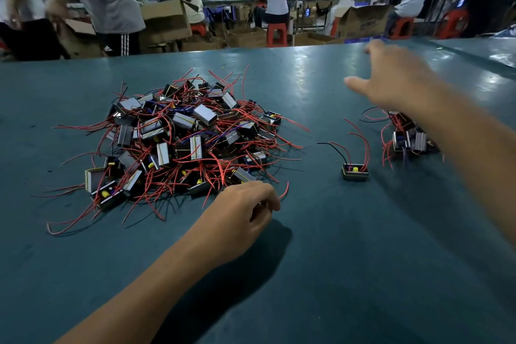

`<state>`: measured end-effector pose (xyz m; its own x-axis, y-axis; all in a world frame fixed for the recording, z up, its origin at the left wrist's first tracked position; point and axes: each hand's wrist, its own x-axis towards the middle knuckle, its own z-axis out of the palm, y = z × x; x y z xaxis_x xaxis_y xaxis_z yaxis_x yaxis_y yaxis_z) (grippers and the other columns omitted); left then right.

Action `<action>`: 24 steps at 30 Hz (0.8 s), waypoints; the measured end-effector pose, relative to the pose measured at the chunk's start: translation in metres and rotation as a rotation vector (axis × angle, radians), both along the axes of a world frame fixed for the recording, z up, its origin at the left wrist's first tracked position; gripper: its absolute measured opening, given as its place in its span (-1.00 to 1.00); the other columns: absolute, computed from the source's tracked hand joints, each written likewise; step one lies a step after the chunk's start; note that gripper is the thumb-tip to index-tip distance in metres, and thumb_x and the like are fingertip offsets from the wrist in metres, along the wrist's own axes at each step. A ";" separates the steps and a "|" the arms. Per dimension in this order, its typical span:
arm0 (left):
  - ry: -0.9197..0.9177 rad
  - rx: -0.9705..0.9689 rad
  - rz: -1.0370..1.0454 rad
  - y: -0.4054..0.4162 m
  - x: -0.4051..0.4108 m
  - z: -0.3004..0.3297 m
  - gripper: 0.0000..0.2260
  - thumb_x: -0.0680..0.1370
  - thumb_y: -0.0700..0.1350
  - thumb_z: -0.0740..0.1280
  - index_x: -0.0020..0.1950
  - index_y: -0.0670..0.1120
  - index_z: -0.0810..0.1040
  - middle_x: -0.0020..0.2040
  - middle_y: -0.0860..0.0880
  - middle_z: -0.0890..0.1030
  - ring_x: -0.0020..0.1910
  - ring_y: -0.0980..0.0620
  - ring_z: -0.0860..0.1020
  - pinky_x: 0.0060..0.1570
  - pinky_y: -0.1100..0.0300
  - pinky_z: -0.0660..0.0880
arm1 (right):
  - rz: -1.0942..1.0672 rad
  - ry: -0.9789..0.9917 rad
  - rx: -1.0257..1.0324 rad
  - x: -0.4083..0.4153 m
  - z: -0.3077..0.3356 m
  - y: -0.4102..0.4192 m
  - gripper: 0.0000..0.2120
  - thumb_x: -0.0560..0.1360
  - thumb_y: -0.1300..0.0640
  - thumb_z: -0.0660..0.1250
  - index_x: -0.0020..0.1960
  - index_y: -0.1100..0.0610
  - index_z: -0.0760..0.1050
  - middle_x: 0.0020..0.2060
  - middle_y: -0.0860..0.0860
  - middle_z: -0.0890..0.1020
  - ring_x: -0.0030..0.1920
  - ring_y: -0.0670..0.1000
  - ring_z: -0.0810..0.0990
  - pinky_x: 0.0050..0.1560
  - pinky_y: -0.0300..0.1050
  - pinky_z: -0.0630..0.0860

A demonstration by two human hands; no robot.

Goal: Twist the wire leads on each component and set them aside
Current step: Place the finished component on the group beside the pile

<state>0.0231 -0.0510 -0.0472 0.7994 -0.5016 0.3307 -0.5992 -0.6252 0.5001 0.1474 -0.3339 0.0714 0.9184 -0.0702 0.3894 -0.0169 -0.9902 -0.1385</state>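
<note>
Wide teal bench (321,274) underfoot of everything, bare and roomy across the near half and the whole middle lane, its far edge running behind both hands with crates, stools and seated workers beyond. On the left half, the big heap of components (178,137), boxy little parts tangled in red, black and blue leads that splay out flat in all directions; loose ends reaching toward the near side and toward the left hand. Over on the right, partly hidden by the forearm, a much smaller pile of components (410,137), probably the set-aside stock. Between the two, standing alone with leads curling up, a single component (355,172), well apart from the heap and nearer the small pile. Right hand (391,78) raised and blurred above the small pile, fingers spread and straight, holding nothing. Left hand (245,204) resting at the heap's near right edge, fingers curled under; possibly pinching a red lead, but too hidden to tell. Likely between pieces: one part just put aside, next one to be drawn from the heap. Next move calls for lifting a single component free without dragging snagged neighbours, then bringing both hands together over the open middle for the twist. Plenty of clearance there; stray leads at the heap's rim the only snag risk.
</note>
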 end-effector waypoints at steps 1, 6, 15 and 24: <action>-0.005 -0.004 -0.002 0.000 0.000 0.000 -0.85 0.58 -0.30 0.33 -0.01 -0.06 0.62 -0.13 0.15 0.58 -0.06 0.21 0.51 -0.13 0.41 0.41 | 0.124 -0.032 0.080 -0.005 0.002 0.017 -0.42 0.53 -0.15 0.38 0.39 0.17 0.36 0.20 0.19 0.57 0.17 0.24 0.55 0.13 0.08 0.47; -0.066 -0.037 -0.042 0.001 0.000 -0.001 -0.86 0.56 -0.30 0.33 0.02 -0.09 0.60 -0.10 0.09 0.57 -0.13 0.14 0.51 -0.18 0.42 0.36 | 0.553 0.076 0.227 -0.025 -0.014 0.099 -0.74 0.58 0.03 0.35 0.22 0.11 0.55 -0.03 -0.02 0.63 -0.11 -0.08 0.58 -0.07 -0.35 0.45; -0.414 -0.278 0.171 0.014 0.014 0.005 -0.86 0.55 -0.26 0.31 0.06 -0.21 0.61 0.03 -0.04 0.57 -0.02 0.11 0.53 0.01 0.33 0.44 | 0.481 0.108 0.149 0.009 -0.068 0.157 -0.91 0.55 0.14 0.30 0.05 0.10 0.48 -0.02 0.09 0.63 -0.02 0.16 0.57 -0.03 0.02 0.53; -0.356 -0.360 0.357 0.023 0.020 0.007 -0.90 0.54 -0.22 0.31 0.03 -0.11 0.58 -0.07 0.11 0.49 -0.13 0.20 0.46 -0.09 0.38 0.33 | 0.463 0.182 0.225 0.031 -0.089 0.145 -0.75 0.55 0.09 0.39 0.20 0.12 0.53 0.05 0.11 0.65 0.06 0.15 0.59 0.09 0.05 0.54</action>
